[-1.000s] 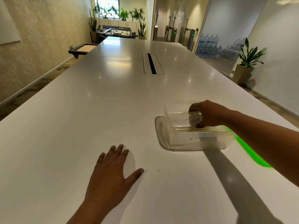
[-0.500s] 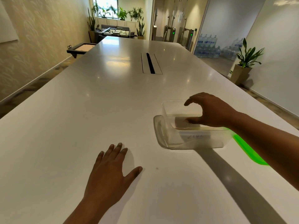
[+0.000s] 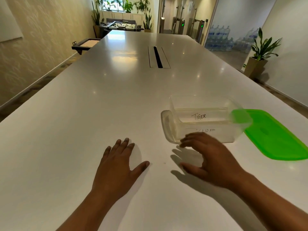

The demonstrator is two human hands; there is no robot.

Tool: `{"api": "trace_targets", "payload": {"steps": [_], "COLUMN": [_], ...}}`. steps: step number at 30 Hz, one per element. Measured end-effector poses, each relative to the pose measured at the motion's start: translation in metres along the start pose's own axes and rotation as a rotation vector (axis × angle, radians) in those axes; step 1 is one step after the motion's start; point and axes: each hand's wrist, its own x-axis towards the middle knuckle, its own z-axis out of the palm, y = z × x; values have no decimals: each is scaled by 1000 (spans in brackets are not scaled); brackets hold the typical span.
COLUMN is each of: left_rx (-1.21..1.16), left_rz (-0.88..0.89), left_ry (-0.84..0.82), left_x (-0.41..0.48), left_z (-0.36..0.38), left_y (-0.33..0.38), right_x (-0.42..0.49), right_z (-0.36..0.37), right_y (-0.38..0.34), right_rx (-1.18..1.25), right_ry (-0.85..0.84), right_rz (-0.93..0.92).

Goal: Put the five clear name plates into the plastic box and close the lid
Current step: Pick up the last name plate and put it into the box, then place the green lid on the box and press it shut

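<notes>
A: Where do we have our hands?
B: Our left hand (image 3: 116,165) lies flat on the surface (image 3: 83,114). Our right hand (image 3: 211,160) hovers near the box (image 3: 173,114), fingers loose, holding nothing.
A: And the plates (image 3: 199,116)?
B: Inside the box; one reads TIGER. The lid (image 3: 273,139) lies off, right of it.

The right hand (image 3: 211,160), a second ago down inside the plastic box (image 3: 173,112) gripping the name plate (image 3: 199,116) marked TIGER, has let go and drawn back over the near wall. It now hovers empty, fingers loosely spread, above the table (image 3: 83,130) just in front of the box. The plate lies unheld inside (its lettering now uncovered), and the green lid (image 3: 273,135), earlier mostly behind the forearm, shows openly.
</notes>
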Motion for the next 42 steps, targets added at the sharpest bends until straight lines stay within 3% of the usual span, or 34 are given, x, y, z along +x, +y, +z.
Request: {"api": "trace_targets", "payload": {"steps": [6, 19, 33, 39, 42], "left_rx": [1, -3, 23, 0, -64], "left_rz": [-3, -36, -71, -91, -48], "left_ry": [2, -11, -6, -2, 36], "left_x": [-1, -1, -2, 2, 9], "left_z": [-2, -5, -7, -8, -9], "left_y": [3, 7, 10, 15, 19], "right_x": [-26, -38, -39, -37, -40], "right_z": [24, 38, 43, 25, 8], "right_y": [11, 16, 24, 23, 24], "right_rx": [16, -24, 47, 332, 342], "right_ry": [-172, -223, -193, -31, 36], "right_rz": [180, 124, 73, 222, 238]}}
